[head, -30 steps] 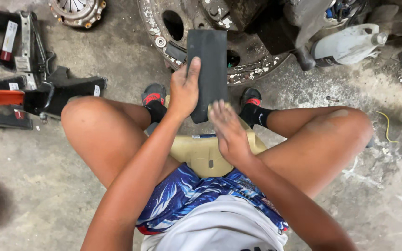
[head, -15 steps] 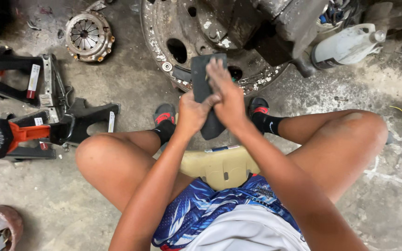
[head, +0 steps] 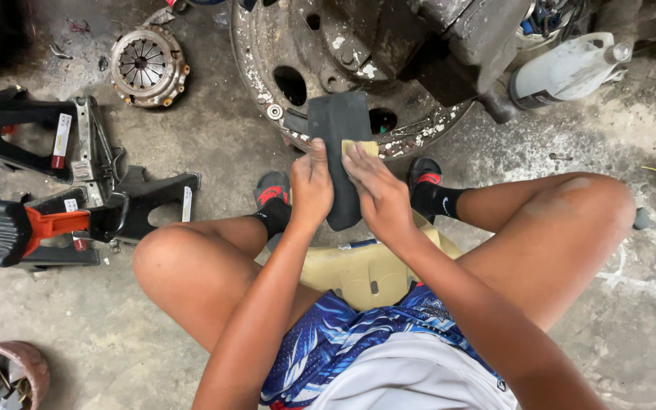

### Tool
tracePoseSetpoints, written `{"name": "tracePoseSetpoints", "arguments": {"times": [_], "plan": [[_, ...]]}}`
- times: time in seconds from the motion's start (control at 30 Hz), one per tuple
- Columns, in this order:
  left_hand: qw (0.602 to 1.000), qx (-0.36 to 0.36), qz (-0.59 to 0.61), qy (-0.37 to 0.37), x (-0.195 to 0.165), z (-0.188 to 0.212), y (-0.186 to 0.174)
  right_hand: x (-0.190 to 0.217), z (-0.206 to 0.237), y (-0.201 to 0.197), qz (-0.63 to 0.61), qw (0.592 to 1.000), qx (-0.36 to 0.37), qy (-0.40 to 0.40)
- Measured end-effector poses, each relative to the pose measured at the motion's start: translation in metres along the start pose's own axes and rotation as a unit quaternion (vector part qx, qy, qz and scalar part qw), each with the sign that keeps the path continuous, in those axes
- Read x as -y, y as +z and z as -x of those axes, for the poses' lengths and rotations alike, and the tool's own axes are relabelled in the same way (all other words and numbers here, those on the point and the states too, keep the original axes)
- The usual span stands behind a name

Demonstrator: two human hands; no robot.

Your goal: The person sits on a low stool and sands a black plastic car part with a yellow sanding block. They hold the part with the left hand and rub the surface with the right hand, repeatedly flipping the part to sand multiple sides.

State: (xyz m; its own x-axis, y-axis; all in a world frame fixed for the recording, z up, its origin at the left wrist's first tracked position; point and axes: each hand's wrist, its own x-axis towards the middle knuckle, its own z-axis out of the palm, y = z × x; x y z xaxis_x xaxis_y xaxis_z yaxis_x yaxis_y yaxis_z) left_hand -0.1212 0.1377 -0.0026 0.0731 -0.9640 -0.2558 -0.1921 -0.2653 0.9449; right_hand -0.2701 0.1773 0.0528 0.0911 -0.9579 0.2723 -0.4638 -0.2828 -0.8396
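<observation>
Seated low on a yellowish plastic stool [head: 358,269], knees spread over the concrete floor [head: 214,144], I hold a dark rubber strip [head: 341,144] upright between my legs. My left hand [head: 311,186] is clasped around the strip's left edge, thumb on its face. My right hand [head: 377,190] lies flat on the rubber, fingers pressing a small yellowish piece [head: 364,146], perhaps sandpaper, against it. The strip's lower end is hidden behind my hands, so where it rests I cannot tell; its upper end rises in front of a rusty, paint-flecked wheel hub [head: 328,68]. My feet, in black socks and red-and-black sandals [head: 271,190], sit on the floor either side of the strip. To my left lie black jack stands [head: 142,201] and a red-handled tool [head: 28,228], with a round clutch plate [head: 149,64] further out. A rusty can [head: 1,376] stands at the near left corner. Far right, beside the hub, a white plastic jug [head: 567,70] lies on its side.
</observation>
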Motion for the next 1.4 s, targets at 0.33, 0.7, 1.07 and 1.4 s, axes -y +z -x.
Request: {"name": "tracePoseSetpoints", "arguments": {"times": [0.33,0.7,1.07,1.4], "plan": [[0.997,0.056,0.031,0.05,-0.015,-0.009,-0.003,-0.016,-0.02,0.013,0.046,0.995,-0.091,0.017],[0.988,0.107,0.085,0.074,-0.04,0.011,-0.008,-0.028,-0.008,-0.02,0.024,0.999,0.034,0.03],[0.983,0.143,0.045,0.103,-0.004,0.044,-0.005,-0.031,-0.011,-0.011,0.092,0.991,-0.014,-0.099],[0.964,0.031,-0.254,0.073,-0.036,0.037,-0.013,-0.031,-0.026,-0.033,-0.311,0.915,-0.125,0.225]]}}
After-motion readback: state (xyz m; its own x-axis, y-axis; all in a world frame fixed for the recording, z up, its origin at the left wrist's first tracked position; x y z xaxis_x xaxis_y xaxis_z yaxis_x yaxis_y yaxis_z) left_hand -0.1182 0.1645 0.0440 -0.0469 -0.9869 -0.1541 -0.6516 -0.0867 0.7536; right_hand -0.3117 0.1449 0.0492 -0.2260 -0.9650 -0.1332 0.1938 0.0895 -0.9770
